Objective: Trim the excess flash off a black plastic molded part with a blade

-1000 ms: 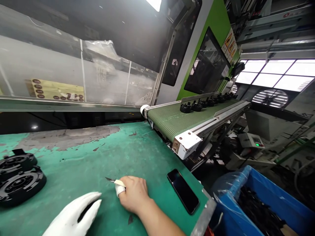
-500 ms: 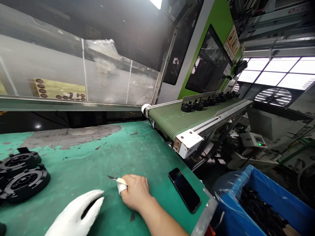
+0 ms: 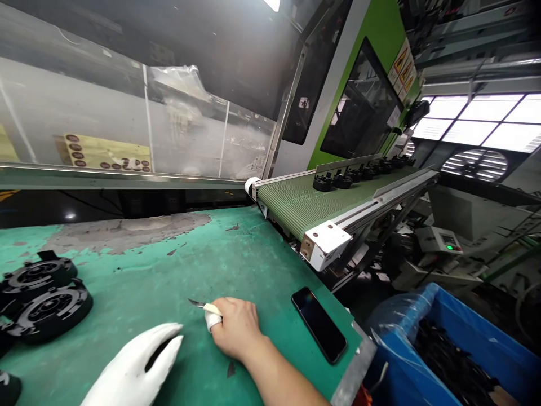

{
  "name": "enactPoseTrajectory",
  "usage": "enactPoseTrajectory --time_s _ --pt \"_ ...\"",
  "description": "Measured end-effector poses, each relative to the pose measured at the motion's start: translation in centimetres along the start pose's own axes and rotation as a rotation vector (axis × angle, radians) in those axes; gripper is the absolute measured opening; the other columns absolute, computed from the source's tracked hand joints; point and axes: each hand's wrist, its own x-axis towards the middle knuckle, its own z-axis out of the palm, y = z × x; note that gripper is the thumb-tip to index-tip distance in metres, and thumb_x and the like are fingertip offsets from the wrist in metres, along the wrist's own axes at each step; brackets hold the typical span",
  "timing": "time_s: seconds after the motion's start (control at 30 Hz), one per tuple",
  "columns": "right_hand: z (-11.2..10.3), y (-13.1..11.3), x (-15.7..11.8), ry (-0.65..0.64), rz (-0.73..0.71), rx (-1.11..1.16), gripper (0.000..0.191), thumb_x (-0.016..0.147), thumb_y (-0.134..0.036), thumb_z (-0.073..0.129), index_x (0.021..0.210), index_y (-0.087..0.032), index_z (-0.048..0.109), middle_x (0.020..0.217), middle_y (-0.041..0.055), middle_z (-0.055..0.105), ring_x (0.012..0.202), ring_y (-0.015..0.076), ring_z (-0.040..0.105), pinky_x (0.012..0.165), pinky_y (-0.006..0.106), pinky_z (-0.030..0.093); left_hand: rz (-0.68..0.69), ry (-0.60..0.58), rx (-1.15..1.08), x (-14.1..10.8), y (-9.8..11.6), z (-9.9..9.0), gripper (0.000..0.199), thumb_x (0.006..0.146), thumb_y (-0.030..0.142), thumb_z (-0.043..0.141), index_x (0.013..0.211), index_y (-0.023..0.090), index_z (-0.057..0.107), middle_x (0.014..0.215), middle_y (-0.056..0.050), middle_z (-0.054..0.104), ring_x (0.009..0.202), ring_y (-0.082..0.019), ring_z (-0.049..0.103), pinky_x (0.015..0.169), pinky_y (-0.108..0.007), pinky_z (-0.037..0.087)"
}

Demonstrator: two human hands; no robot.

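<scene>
My right hand (image 3: pixel 237 330) is closed around a small knife (image 3: pixel 205 307), its curved blade pointing left over the green tabletop (image 3: pixel 169 282). White wrapping shows on one of its fingers. To the left, my left hand (image 3: pixel 141 361) wears a white glove; thumb and fingers are apart with a gap between them, and nothing is held. A black phone (image 3: pixel 319 324) lies flat right of my right hand. At the left edge, round black parts (image 3: pixel 51 310) rest on the tabletop, some of them overlapping.
A green conveyor belt (image 3: pixel 296 203) carries a row of black parts (image 3: pixel 342 180) beyond the table. A blue bin (image 3: pixel 477 327) with dark pieces stands at the right, beside the table's metal edge (image 3: pixel 353 366). A machine with a clear panel (image 3: pixel 186 135) runs along the back.
The whole view has shifted slightly, with table objects appearing a little further right. Both hands keep nearly the same pose, and the knife stays in my right hand.
</scene>
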Motion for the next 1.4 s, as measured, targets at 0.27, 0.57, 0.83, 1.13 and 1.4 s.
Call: enactPoseTrajectory --time_s 0.27,0.57,0.83,1.13,1.4 --pt "-0.1 0.0 0.0 -0.005 -0.002 0.005 0.021 0.088 -0.036 0.048 0.100 -0.031 0.065 0.097 -0.0018 0.075 0.084 0.0229 0.069 0.063 0.030 0.042 0.014 0.009 0.033 0.0 0.5 -0.3 0.050 0.084 0.064 0.045 0.111 0.031 0.070 0.125 -0.002 0.071 0.122 -0.029 0.063 0.110 -0.048 0.049" --pt "-0.1 0.0 0.0 -0.022 0.006 0.003 0.022 0.088 -0.035 0.047 0.101 -0.032 0.065 0.097 -0.0011 0.074 0.085 0.0234 0.069 0.064 0.031 0.044 0.011 0.001 0.071 -0.1 1.9 -1.2 0.051 0.084 0.062 0.044 0.110 0.029 0.072 0.125 -0.003 0.071 0.120 -0.029 0.065 0.109 -0.046 0.050" --pt "-0.3 -0.1 -0.1 -0.039 0.017 -0.002 0.023 0.088 -0.034 0.048 0.103 -0.031 0.065 0.098 -0.0002 0.074 0.086 0.0229 0.068 0.066 0.030 0.044 0.022 -0.006 0.088 -0.3 2.3 -1.4 0.050 0.085 0.061 0.044 0.111 0.028 0.072 0.125 -0.003 0.071 0.119 -0.030 0.065 0.108 -0.045 0.051" --pt "-0.3 -0.1 -0.1 -0.046 0.019 0.002 0.023 0.089 -0.034 0.047 0.103 -0.030 0.066 0.098 0.0000 0.074 0.085 0.0226 0.068 0.066 0.030 0.044 -0.001 -0.039 0.074 -0.4 3.2 -1.8 0.054 0.084 0.063 0.042 0.112 0.027 0.071 0.126 -0.004 0.070 0.121 -0.030 0.064 0.111 -0.047 0.048" --pt "-0.2 -0.1 -0.1 -0.042 0.019 0.005 0.023 0.089 -0.034 0.048 0.103 -0.030 0.066 0.099 0.0002 0.074 0.085 0.0225 0.068 0.068 0.030 0.044 0.015 -0.031 0.062 -0.5 3.3 -2.0 0.051 0.084 0.062 0.045 0.111 0.028 0.072 0.125 -0.003 0.071 0.121 -0.030 0.064 0.111 -0.046 0.048"
